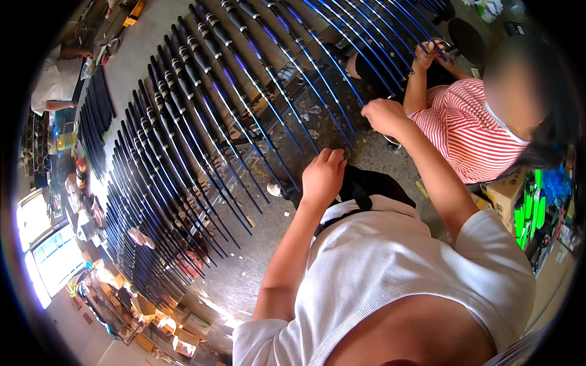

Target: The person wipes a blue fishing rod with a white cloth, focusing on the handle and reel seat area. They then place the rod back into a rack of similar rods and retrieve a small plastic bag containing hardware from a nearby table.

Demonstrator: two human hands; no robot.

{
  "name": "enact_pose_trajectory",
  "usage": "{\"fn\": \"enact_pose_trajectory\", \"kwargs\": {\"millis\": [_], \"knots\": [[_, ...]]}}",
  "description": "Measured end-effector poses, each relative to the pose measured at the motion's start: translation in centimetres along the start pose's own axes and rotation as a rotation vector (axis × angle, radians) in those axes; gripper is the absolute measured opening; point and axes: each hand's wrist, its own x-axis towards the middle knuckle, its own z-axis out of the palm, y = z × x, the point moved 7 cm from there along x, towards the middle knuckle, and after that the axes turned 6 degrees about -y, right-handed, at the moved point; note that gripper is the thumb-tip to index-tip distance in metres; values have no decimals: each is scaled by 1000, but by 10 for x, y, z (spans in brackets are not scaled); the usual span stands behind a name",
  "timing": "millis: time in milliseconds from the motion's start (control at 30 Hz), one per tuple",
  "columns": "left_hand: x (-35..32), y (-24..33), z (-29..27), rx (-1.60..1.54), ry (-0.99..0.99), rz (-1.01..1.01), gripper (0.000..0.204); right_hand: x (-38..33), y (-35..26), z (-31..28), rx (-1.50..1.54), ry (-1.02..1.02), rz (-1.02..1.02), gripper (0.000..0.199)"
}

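A long row of fishing rods [227, 79] lies side by side, with dark grips at the far end and thin blue and black blanks toward me. My right hand [384, 116] is closed at the near end of a blue rod, its fingertips curled around the tip. Lower and to the left, my left hand [323, 175] has its fingers curled in beside the near ends of other rods. What the left fingers hold, if anything, is hidden.
A person in a red-and-white striped shirt [464, 128] sits at my right with hands on the rods. Bright green pieces [530, 210] and a cardboard box [505, 198] lie behind them. Another person [58, 82] stands far left by more dark rods [94, 122].
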Motion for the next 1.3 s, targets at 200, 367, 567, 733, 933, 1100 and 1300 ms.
{"fn": "enact_pose_trajectory", "kwargs": {"millis": [200, 367, 567, 733, 933, 1100, 1300], "knots": [[-33, -30, -15, 14, 37, -61, 17, 15, -1, -9, 6, -97, 0, 24], [-49, -42, -33, 50, 94, -96, 15, 50, 0, -72, 49, 249, -70, 33], [-65, -61, -36, 23, 150, -170, 14, 44, 44, -59, -106, 159, 122, 26], [-71, -64, -34, 27, 150, -150, 14, 18, 53, -27, -62, 75, 136, 23], [-69, -63, -40, 97, 139, -134, 14, 23, 43, -30, 43, -180, 162, 32], [-72, -64, -44, 96, 118, -194, 14, 75, 40, -65, 57, 221, -79, 38], [-81, -73, -33, 92, 93, -213, 15, 22, 36, -67, 45, 230, -85, 48]]}}
